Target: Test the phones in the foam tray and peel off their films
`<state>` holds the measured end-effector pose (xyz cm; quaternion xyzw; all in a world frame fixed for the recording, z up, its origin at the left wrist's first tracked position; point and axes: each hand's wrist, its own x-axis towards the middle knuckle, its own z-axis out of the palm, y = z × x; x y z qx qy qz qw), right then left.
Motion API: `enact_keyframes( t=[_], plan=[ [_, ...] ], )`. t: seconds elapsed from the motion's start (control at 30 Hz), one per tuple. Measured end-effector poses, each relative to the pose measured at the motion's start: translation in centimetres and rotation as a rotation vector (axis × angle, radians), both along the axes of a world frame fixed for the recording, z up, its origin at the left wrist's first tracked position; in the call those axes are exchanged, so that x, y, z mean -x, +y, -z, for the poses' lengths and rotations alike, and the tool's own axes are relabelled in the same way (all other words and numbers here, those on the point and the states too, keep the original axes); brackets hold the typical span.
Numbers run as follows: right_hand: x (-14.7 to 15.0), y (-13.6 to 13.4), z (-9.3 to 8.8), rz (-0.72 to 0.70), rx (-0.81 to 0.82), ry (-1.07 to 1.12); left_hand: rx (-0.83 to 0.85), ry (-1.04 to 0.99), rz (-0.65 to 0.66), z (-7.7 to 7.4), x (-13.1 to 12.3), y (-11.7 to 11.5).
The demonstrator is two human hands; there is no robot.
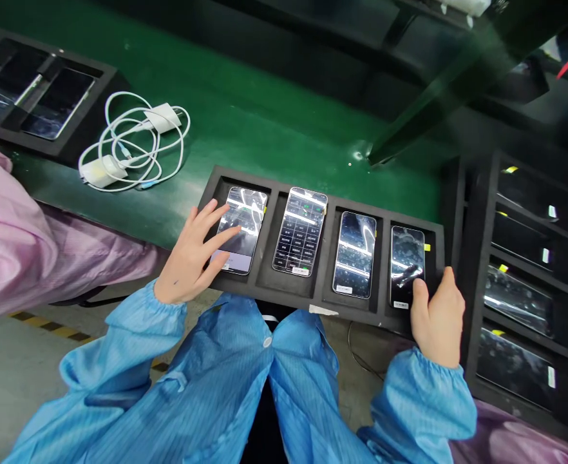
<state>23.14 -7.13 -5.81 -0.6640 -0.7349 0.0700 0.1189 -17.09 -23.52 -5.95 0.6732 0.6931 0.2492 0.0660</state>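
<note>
A black foam tray (265,291) lies at the near edge of the green belt with several phones in its slots. My left hand (192,254) rests open on the tray's left end, its fingers spread over the leftmost phone (246,222), which has a lit screen. My right hand (437,316) grips the tray's right corner, thumb pressed on the lower part of the rightmost phone (406,261). Between them sit a phone showing a grid of buttons (301,232) and another phone (355,254). Both my sleeves are blue.
A coiled white cable with two chargers (132,142) lies on the green belt (245,109). Another tray of phones (37,96) stands at the far left by a person's pink sleeve (18,232). A black rack of phones (525,283) stands at the right.
</note>
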Motion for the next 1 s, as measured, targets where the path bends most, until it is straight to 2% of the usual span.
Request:
enact_keyframes(
  t=[0.23,0.37,0.5,0.57,0.73,0.87,1.0],
  plan=[
    [1.5,0.0,-0.3,-0.064,-0.068,0.049,0.041,0.133,0.106,0.2,0.6,1.0],
    [1.9,-1.4,0.0,-0.077,-0.171,0.094,-0.024,0.122,-0.021,0.2,0.6,0.5],
    [2.2,-3.0,1.0,-0.041,-0.290,0.154,-0.039,0.122,-0.142,0.5,0.5,-0.5],
    [2.6,-3.4,1.5,-0.012,-0.348,0.180,-0.026,0.119,-0.136,0.7,0.3,-0.5],
    [3.4,-3.4,2.0,0.006,-0.448,0.209,0.050,0.041,0.012,0.8,-0.2,0.3],
    [3.4,-3.3,2.1,0.015,-0.454,0.222,-0.053,-0.089,-0.096,0.6,-0.3,0.0],
    [3.2,-3.5,2.1,0.017,-0.456,0.226,-0.082,-0.057,-0.162,0.7,-0.2,-0.5]
  ],
)
